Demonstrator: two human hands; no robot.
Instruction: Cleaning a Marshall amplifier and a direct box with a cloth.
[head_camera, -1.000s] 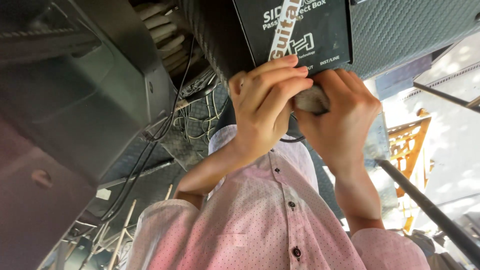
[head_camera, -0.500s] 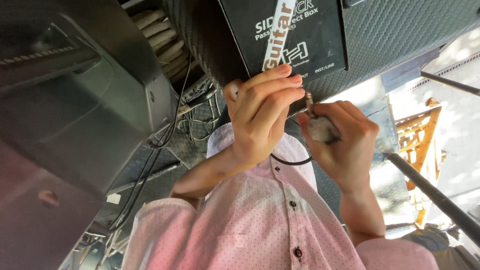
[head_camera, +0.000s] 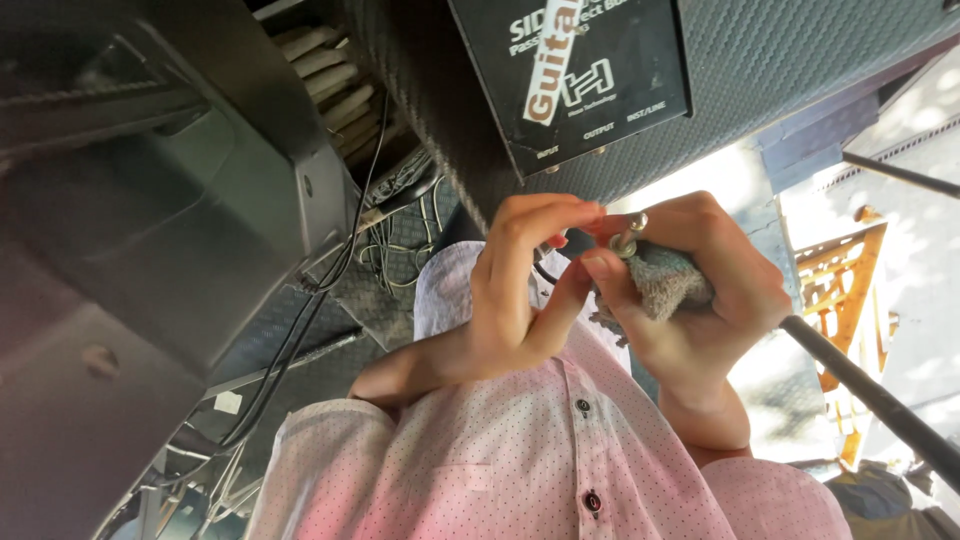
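Observation:
My left hand, on the right of the view, is closed on a small grey cloth. The cloth is wrapped around the metal plug of a black cable. The plug's silver tip pokes out above the cloth. My right hand is beside it, with its fingertips pinching the plug and its thumb touching my left thumb. Both hands are in front of my pink dotted shirt, a little below a small black box that carries a strip of tape and a row of sockets.
The black box is fixed to a black textured panel. Thin cables hang along a dark case on the left. A black pole slants across the right, with an orange wooden frame behind it.
Both hands have dropped away from the black box's sockets. The plug and cloth, earlier up against the box, are now held clear of it.

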